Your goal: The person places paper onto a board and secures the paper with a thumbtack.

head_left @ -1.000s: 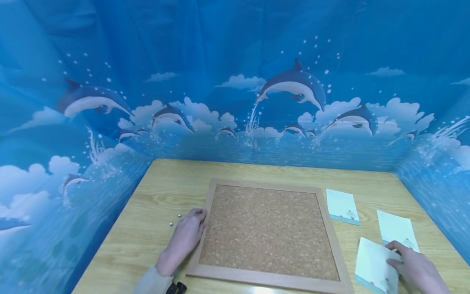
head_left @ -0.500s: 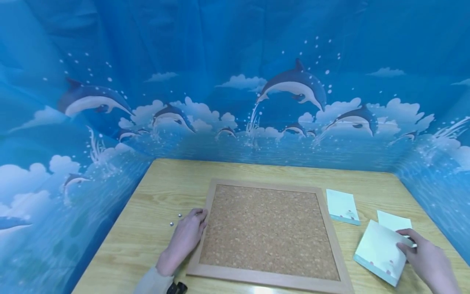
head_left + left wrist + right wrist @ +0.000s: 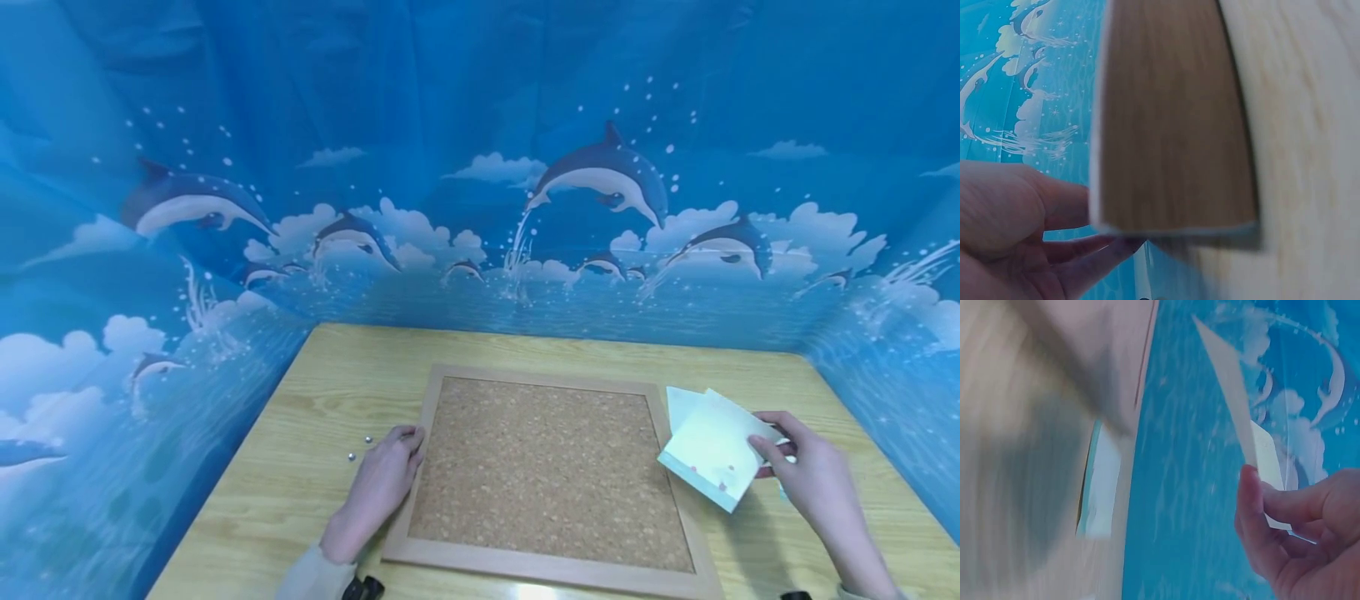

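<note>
A wood-framed cork board (image 3: 551,471) lies flat on the table. My left hand (image 3: 384,475) holds its left frame edge; in the left wrist view the thumb meets the wooden frame (image 3: 1172,125) and the fingers reach beneath. My right hand (image 3: 813,475) pinches pale green note paper (image 3: 712,446) with a teal lower strip, raised and tilted beside the board's right side. The paper stands nearly edge-on in the right wrist view, and a second pale piece (image 3: 1266,450) shows past the thumb. Behind the held paper, a partly covered note (image 3: 678,404) lies on the table.
Two small shiny round pieces, a nearer one (image 3: 351,457) and a farther one (image 3: 368,439), lie left of the board. Blue dolphin-print sheeting (image 3: 480,167) encloses the wooden table (image 3: 360,350) at the back and sides.
My right hand has picked up the near note paper and carried it up, forward and to the left, so it now overlaps the back note. The left hand has stayed on the frame.
</note>
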Demonstrator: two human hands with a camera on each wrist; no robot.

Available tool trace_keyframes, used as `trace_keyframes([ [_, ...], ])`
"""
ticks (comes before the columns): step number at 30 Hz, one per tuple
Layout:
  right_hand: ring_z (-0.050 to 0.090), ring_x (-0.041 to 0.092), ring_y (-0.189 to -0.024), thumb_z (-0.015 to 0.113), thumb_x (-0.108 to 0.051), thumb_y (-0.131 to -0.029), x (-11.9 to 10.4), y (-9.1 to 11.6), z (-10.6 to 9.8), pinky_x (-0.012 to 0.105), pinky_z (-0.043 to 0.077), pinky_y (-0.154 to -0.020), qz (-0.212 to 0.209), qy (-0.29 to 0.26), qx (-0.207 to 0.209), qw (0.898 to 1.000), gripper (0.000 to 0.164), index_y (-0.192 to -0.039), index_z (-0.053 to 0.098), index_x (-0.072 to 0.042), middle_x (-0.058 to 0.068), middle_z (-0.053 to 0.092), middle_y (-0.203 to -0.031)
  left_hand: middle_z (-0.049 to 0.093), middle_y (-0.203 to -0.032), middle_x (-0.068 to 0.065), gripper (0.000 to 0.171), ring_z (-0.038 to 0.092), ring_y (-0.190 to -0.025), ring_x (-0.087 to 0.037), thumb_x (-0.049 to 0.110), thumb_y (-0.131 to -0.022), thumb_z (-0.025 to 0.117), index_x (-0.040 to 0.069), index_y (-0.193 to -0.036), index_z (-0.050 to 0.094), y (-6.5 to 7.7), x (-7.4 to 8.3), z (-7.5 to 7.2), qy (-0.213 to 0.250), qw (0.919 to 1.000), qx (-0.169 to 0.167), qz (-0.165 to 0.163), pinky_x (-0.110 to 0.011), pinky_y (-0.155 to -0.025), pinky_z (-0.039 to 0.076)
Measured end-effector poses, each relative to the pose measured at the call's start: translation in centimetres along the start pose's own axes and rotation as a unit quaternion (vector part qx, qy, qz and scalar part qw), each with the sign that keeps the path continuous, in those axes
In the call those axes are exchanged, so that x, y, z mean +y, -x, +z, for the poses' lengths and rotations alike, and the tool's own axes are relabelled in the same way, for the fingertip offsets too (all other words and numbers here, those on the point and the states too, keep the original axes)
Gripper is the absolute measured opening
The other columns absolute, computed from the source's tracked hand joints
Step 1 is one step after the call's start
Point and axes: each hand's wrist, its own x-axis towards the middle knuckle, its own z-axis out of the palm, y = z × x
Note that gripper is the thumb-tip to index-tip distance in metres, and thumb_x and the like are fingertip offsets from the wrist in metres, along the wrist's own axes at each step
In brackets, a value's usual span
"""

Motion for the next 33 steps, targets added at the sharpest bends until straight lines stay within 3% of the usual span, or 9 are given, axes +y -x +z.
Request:
trace_keyframes([
  [5, 0.066, 0.009, -0.053, 0.064, -0.013, -0.101, -3.2, -1.3, 1.7, 0.024, 0.048, -0.054, -0.016, -0.052, -0.015, 0.998, 0.034, -0.129, 0.059, 0.005, 0.032, 0.067, -0.104, 0.065, -0.124, -0.026, 0.034, 0.067, -0.107, -0.042, 0.004, -0.09, 0.072, -0.008, -0.121, 0.067, 0.1, -0.1, 0.1, 0.001, 1.0, 0.003, 0.004, -0.054, -0.09, 0.056],
  [8, 0.066, 0.009, -0.057, 0.064, -0.011, -0.1, -5.2, -2.0, 2.7, 0.027, 0.054, -0.054, -0.018, -0.084, -0.036, 0.996, 0.034, -0.129, 0.059, 0.004, 0.034, 0.063, -0.113, 0.065, -0.124, -0.026, 0.034, 0.067, -0.108, -0.042, 0.004, -0.09, 0.072, -0.008, -0.122, 0.067, 0.1, -0.1, 0.1, 0.002, 1.0, 0.003, 0.005, -0.053, -0.091, 0.056],
  [14, 0.067, 0.014, -0.062, 0.064, -0.01, -0.1, -9.0, -2.9, 5.1, 0.033, 0.058, -0.055, -0.008, -0.141, -0.088, 0.986, 0.033, -0.13, 0.059, 0.002, 0.024, 0.068, -0.105, 0.065, -0.124, -0.027, 0.034, 0.067, -0.108, -0.042, 0.004, -0.09, 0.072, -0.008, -0.122, 0.067, 0.1, -0.2, 0.1, 0.006, 1.0, 0.001, 0.004, -0.053, -0.091, 0.056],
  [21, 0.066, 0.029, -0.059, 0.065, -0.006, -0.098, -12.3, -3.9, 8.1, 0.039, 0.059, -0.057, -0.019, -0.191, -0.125, 0.973, 0.032, -0.129, 0.06, 0.003, 0.008, 0.066, -0.076, 0.065, -0.125, -0.026, 0.035, 0.066, -0.109, -0.042, 0.005, -0.09, 0.072, -0.007, -0.122, 0.067, 0.0, -0.2, -0.1, 0.011, 0.9999, -0.001, 0.0, -0.054, -0.093, 0.056],
  [33, 0.065, 0.034, -0.059, 0.064, 0.0, -0.098, -17.1, -4.6, 12.7, 0.046, 0.06, -0.057, -0.013, -0.245, -0.17, 0.954, 0.03, -0.127, 0.062, 0.003, 0.012, 0.061, -0.082, 0.068, -0.121, -0.023, 0.029, 0.065, -0.11, -0.04, 0.008, -0.091, 0.073, -0.005, -0.117, 0.071, -0.4, -0.1, -0.5, 0.015, 0.9998, 0.013, 0.003, -0.054, -0.094, 0.054],
])
